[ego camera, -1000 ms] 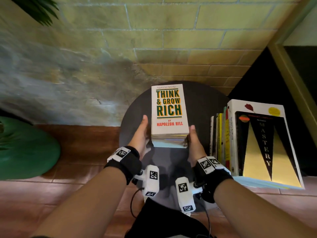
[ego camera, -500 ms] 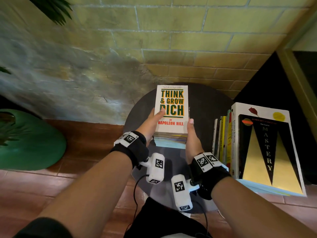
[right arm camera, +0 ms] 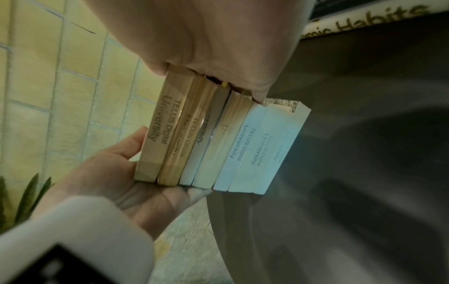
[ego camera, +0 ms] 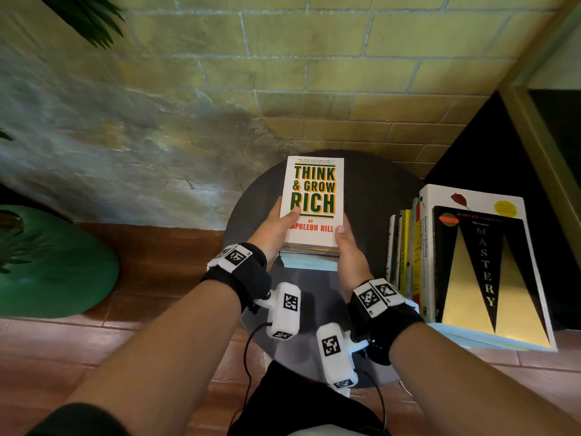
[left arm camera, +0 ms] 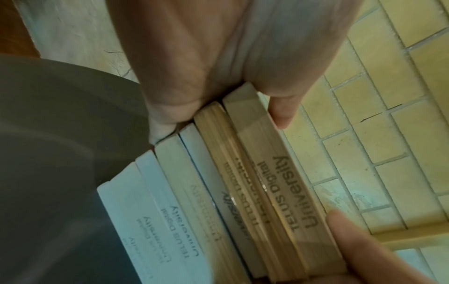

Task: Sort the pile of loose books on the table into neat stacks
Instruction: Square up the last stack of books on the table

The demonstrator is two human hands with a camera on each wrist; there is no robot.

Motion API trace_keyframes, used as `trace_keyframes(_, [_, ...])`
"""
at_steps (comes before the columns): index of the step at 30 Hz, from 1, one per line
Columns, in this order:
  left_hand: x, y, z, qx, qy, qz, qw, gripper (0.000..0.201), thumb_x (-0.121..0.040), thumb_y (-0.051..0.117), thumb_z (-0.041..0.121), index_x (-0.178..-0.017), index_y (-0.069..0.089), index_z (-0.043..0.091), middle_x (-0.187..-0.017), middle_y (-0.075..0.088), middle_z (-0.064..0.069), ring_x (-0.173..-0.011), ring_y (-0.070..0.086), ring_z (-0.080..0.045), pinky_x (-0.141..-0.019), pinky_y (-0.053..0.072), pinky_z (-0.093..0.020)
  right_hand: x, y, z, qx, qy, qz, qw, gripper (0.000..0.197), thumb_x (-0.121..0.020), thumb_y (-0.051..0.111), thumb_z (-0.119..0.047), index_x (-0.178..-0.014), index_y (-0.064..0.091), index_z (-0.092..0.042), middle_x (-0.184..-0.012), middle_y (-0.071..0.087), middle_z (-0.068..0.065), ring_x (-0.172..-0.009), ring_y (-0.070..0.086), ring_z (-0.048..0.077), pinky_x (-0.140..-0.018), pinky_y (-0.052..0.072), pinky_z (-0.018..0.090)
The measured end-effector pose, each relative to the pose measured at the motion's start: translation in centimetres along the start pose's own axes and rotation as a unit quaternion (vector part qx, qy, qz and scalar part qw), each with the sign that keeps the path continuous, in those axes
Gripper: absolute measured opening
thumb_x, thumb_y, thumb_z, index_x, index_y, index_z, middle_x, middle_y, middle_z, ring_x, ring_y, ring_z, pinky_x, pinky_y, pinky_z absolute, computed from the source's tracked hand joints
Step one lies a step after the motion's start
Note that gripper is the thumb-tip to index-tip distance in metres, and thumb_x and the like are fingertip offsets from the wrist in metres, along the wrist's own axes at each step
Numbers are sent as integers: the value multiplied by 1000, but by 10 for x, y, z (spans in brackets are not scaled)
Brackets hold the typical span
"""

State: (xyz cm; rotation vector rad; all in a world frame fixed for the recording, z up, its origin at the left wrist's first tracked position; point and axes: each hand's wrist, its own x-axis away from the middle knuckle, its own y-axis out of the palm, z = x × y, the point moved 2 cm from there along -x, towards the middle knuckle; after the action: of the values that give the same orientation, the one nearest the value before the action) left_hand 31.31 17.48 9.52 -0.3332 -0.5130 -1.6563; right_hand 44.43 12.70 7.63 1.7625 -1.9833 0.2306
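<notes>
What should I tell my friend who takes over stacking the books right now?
Left hand: holds the left side of the stack, thumb on top of the Think & Grow Rich book.
Right hand: holds the right side, thumb on the cover.
The stack sits on the round dark table, lower books poking out toward you.
The Mastery book tops a taller pile to the right.
Done: books are in two piles.
Left: probably square up the stack's edges and let go.
</notes>
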Motion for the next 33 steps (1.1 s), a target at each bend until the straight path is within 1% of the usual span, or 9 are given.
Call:
trace_keyframes(3, [0, 1, -2, 2, 4, 2, 1000, 36, -101, 44, 19, -137, 42, 23, -130, 62, -14, -116, 62, -29, -101, 49, -46, -1, -1, -3, -24, 11, 5, 1000, 47, -104, 28, -28, -150, 23, -30, -142, 49, 6, -127, 51, 23, -111, 36, 46])
trace_keyframes(7, [1, 2, -2, 3, 12, 3, 1000, 30, -102, 43, 20, -131, 45, 26, -129, 63, -13, -114, 62, -27, -99, 50, -43, -3, 1, -3, -39, 21, 13, 999, 47, -104, 28, -27, -150, 24, -31, -142, 50, 6, -127, 51, 24, -111, 36, 49])
trace_keyframes(14, [3, 3, -1, 2, 10, 9, 1000, 36, -102, 42, 22, -138, 42, 25, -128, 64, -11, -114, 63, -26, -94, 53, -40, -4, 1, -13, -49, 25, 3, 998, 46, -104, 28, -23, -150, 24, -29, -141, 51, 8, -126, 52, 25, -110, 37, 47])
trace_keyframes(19, [4, 4, 0, -3, 9, 9, 1000, 40, -102, 42, 21, -142, 39, 22, -130, 62, -12, -111, 64, -25, -92, 54, -38, -6, 1, -10, -48, 25, 0, 999, 46, -104, 28, -24, -150, 24, -29, -140, 51, 8, -125, 53, 26, -110, 37, 50])
trace_keyframes(21, [4, 3, 0, -11, 7, 9, 1000, 43, -102, 42, 21, -144, 34, 23, -132, 61, -11, -108, 65, -22, -93, 53, -40, -6, 1, -10, -43, 25, -1, 999, 47, -104, 27, -24, -150, 23, -29, -141, 50, 8, -125, 52, 26, -110, 37, 49])
trace_keyframes(24, [3, 2, -1, -20, 5, 9, 1000, 61, -101, 46, 22, -153, 14, 28, -138, 57, -5, -115, 63, -23, -104, 46, -49, -4, -1, -9, -47, 23, -5, 999, 47, -104, 27, -22, -150, 22, -31, -143, 49, 7, -127, 51, 24, -112, 35, 47])
trace_keyframes(26, [3, 2, -1, -16, 1, 6, 1000, 66, -101, 46, 20, -154, 8, 31, -140, 55, -5, -118, 61, -24, -106, 44, -49, -2, -2, -11, -46, 24, -8, 999, 47, -103, 27, -20, -149, 22, -31, -142, 50, 7, -125, 52, 25, -111, 37, 45])
trace_keyframes(31, [-1, 0, -1, -1, -9, 9, 1000, 65, -101, 44, 18, -154, 8, 29, -140, 54, -8, -118, 61, -25, -104, 46, -46, 0, -1, -13, -31, 20, -11, 999, 48, -103, 27, -19, -149, 21, -31, -142, 49, 5, -123, 53, 22, -109, 39, 41])
trace_keyframes(33, [4, 0, 2, 0, -11, 21, 1000, 65, -101, 45, 26, -154, 8, 30, -137, 57, -7, -110, 64, -19, -94, 51, -42, 4, -2, -17, -22, 12, -12, 1000, 48, -104, 27, -23, -150, 17, -32, -140, 49, 0, -115, 56, 14, -103, 42, 33])
